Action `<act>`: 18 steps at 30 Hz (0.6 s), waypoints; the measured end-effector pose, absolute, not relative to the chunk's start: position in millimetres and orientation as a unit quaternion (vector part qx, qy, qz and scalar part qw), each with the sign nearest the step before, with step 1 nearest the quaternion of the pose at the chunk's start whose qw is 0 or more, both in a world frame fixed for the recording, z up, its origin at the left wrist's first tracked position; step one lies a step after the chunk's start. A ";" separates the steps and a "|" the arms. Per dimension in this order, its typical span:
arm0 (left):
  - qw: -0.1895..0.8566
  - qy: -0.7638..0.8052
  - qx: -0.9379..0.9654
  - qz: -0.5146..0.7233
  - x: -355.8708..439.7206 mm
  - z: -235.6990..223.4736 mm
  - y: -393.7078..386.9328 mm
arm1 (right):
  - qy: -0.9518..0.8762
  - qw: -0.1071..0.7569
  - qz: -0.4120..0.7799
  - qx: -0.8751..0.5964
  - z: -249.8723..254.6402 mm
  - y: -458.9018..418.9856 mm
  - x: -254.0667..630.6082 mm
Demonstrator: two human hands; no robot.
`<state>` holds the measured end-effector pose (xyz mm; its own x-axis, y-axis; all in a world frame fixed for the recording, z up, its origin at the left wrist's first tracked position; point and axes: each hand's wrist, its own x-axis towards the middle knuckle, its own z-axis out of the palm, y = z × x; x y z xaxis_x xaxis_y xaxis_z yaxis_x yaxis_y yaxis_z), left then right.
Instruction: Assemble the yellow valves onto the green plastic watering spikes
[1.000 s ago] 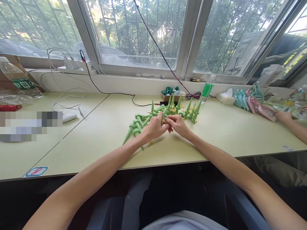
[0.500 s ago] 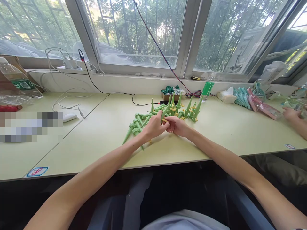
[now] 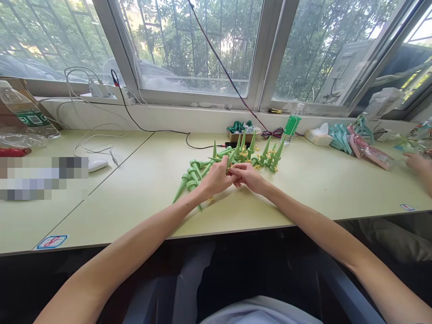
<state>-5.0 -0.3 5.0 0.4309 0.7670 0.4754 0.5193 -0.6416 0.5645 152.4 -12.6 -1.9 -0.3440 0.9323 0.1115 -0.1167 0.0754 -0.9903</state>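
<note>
My left hand (image 3: 216, 177) is closed around a green plant watering spike (image 3: 231, 157), its pointed end sticking up above the fingers. My right hand (image 3: 250, 177) meets it from the right, fingertips pinched at the spike's lower end, where a bit of yellow shows; the small yellow valve there is mostly covered by fingers. Behind and right of my hands, several spikes with yellow valves (image 3: 276, 157) stand point up. More green spikes (image 3: 182, 186) lie in a loose pile to the left, partly behind my left hand.
A green-labelled bottle (image 3: 292, 123) and a tissue box (image 3: 318, 136) stand toward the window. Cables and a dark phone-like device (image 3: 249, 145) lie behind the spikes. Teal and pink plastic pieces (image 3: 369, 148) are at right, near another person's hand (image 3: 418, 163).
My right fingers have shifted slightly left and closed in over the yellow valve, which showed more before. My left hand stays put. The other person's hand at far right moved a little right.
</note>
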 end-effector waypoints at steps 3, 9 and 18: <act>0.170 0.387 0.830 0.365 -4.9 5.9 -1.1 | -0.593 0.453 0.559 -0.361 -1.3 -13.3 152.1; 0.194 0.386 0.826 0.361 -5.0 9.3 -3.5 | -0.614 0.460 0.538 -0.350 -1.8 -13.4 152.8; 0.235 0.382 0.822 0.351 -4.8 13.0 -7.0 | -0.655 0.468 0.483 -0.344 -1.0 -14.9 153.8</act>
<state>-4.8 -7.0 13.0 0.4608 0.7933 0.3980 0.4630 -0.5974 0.6548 153.8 -14.9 -1.0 -0.3247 0.9036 0.2796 -0.0014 0.2952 -0.9554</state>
